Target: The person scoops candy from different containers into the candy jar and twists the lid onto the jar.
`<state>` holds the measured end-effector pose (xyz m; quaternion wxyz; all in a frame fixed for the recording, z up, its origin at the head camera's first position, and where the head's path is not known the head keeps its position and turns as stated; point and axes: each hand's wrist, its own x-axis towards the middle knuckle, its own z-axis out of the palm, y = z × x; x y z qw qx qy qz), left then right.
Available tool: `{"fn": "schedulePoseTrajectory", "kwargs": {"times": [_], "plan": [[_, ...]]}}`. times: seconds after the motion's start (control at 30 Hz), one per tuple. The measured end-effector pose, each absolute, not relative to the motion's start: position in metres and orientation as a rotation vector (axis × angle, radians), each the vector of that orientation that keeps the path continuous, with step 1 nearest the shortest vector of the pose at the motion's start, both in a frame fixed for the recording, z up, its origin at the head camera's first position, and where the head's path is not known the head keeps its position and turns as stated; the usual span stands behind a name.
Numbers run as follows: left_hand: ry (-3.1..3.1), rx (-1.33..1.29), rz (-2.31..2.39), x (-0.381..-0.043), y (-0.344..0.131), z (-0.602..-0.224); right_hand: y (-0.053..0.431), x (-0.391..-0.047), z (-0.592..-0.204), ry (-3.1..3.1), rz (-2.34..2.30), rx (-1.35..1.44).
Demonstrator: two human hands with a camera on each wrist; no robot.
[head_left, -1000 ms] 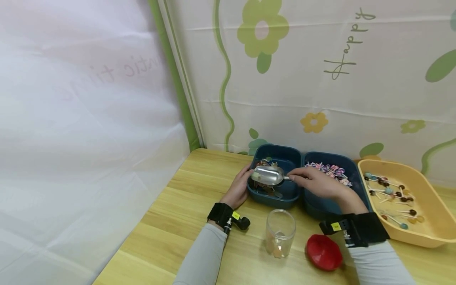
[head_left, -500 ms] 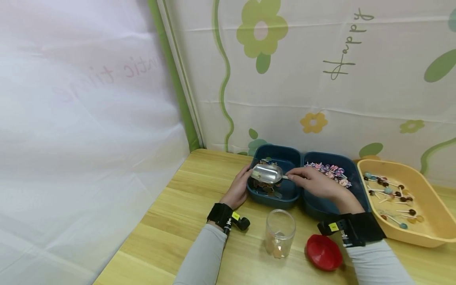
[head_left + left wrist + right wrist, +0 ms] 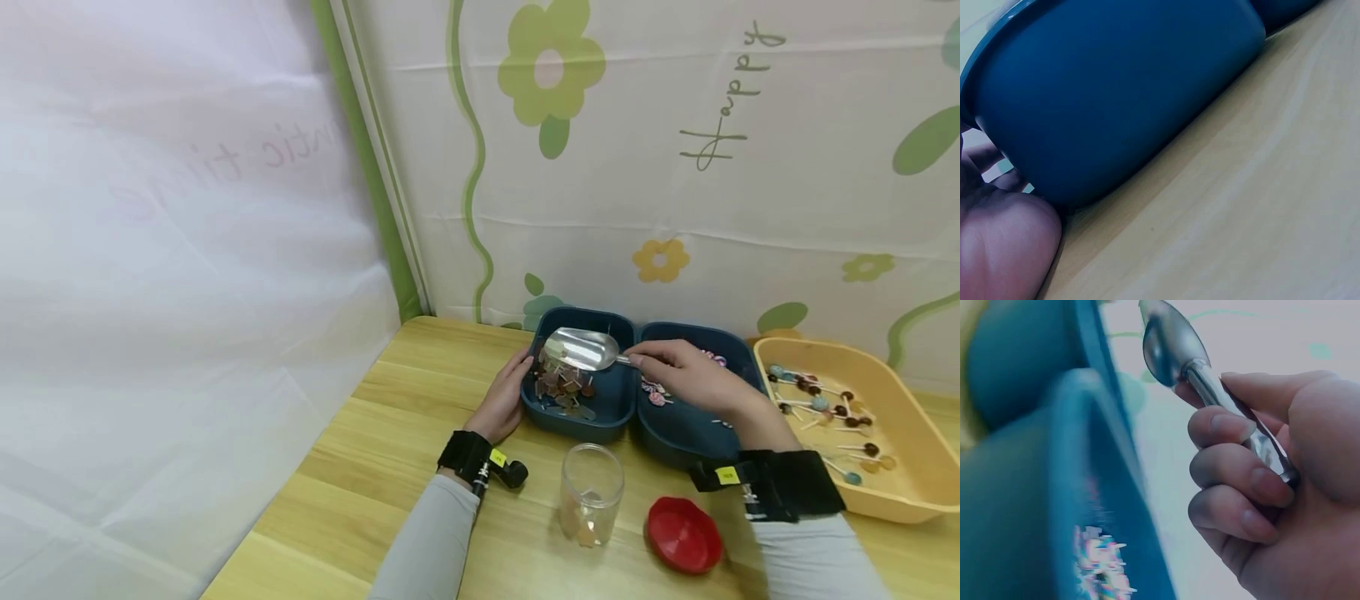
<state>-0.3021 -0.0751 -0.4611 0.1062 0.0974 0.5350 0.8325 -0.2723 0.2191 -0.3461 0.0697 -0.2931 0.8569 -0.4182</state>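
In the head view my right hand (image 3: pixel 686 375) grips the handle of a metal scoop (image 3: pixel 588 348), its fingers curled round it in the right wrist view. The scoop hangs tilted over the left blue bin (image 3: pixel 611 429); something pale shows near its lip. Below it lie small brown candies (image 3: pixel 566 383), some with short white sticks. My left hand (image 3: pixel 501 398) holds that bin's left side, fingers against the outer wall, thumb near the rim. Nearer stands a clear jar (image 3: pixel 592 483) with a few brownish pieces at its bottom. A red lid (image 3: pixel 684 535) lies beside it.
Touching the left bin is a second blue bin (image 3: pixel 675 446) with pink and white swirl lollipops (image 3: pixel 657 397), partly hidden under my right forearm. A yellow tray (image 3: pixel 911 442) of ball lollipops stands at the right. A printed curtain (image 3: pixel 600 200) hangs behind the wooden table (image 3: pixel 375 433).
The scoop and my right hand have moved slightly right and up, uncovering more brown candies in the left bin. My left hand has stayed at the bin's side.
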Motion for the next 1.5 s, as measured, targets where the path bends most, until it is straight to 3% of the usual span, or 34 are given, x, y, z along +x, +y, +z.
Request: {"fn": "schedulePoseTrajectory", "kwargs": {"times": [0.43, 0.7, 1.1, 1.33, 1.5], "plan": [[1.556, 0.308, 2.457, -0.302, -0.075, -0.464, 0.259, -0.237, -0.296, 2.549, -1.481, -1.026], [1.535, 0.317, 2.471, -0.303, -0.075, -0.463, 0.274, -0.219, -0.279, 2.641, -1.379, -1.103], [1.533, 0.270, 2.475, -0.302, -0.074, -0.462, 0.306, -0.189, -0.271, 2.745, -0.984, -1.110], [1.547, 0.273, 2.462, -0.303, -0.075, -0.463, 0.312, -0.187, -0.274, 2.598, -0.937, -1.305], [1.560, 0.268, 2.456, -0.301, -0.075, -0.461, 0.307, -0.185, -0.271, 2.624, -0.849, -1.242]]}}
